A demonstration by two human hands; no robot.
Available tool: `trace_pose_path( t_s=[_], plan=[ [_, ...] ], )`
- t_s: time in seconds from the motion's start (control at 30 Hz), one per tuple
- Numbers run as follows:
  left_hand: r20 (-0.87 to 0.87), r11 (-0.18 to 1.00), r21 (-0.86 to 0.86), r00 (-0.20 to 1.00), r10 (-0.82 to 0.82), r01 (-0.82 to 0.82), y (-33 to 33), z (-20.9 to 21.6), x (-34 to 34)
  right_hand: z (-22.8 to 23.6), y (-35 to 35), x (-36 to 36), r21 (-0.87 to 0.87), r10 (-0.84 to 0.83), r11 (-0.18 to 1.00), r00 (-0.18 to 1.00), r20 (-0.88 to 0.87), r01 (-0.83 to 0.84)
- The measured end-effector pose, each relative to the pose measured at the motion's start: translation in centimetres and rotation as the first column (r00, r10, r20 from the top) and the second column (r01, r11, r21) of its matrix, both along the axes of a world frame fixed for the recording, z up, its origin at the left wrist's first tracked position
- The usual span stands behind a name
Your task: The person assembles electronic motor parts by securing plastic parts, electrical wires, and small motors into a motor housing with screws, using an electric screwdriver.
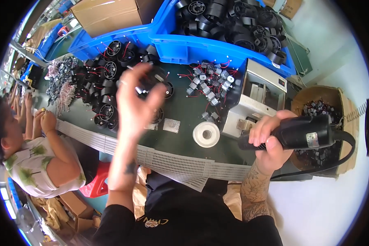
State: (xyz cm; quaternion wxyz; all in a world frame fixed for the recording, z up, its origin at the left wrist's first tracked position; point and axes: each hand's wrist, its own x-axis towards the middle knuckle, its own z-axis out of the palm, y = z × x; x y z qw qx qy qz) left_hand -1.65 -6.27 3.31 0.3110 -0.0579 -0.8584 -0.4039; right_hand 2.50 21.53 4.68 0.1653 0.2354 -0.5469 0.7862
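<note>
the right hand (pixel 268 141) grips a black cylindrical power tool (pixel 299 132) above the bench's (pixel 184 119) right edge; its long axis lies nearly level, nose pointing left, cord trailing right. the blurred left hand (pixel 137 100) pinches a small black round fan housing (pixel 153 82) over the bench.
</note>
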Motion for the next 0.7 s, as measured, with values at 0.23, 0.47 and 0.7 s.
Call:
trace_pose_path(
  t_s=[0.23, 0.47, 0.7],
  plan=[
    [-0.007, 0.881, -0.389, 0.958, 0.288, -0.268, -11.5, 3.0, -10.1, -0.3, -0.6, 0.5, -0.148, 0.034, 0.989, 0.995, 0.089, -0.021],
    [-0.035, 0.923, -0.384, 0.999, 0.012, -0.024, -1.4, 6.2, -13.0, -1.1, -0.3, 0.5, -0.124, 0.050, 0.992, 0.990, 0.130, -0.034],
    [0.339, 0.845, -0.528, 0.934, 0.114, 0.088, 4.2, 2.6, -24.1, -1.6, -0.8, 0.5, -0.071, 0.053, 0.997, 0.983, 0.174, -0.041]
  ],
)
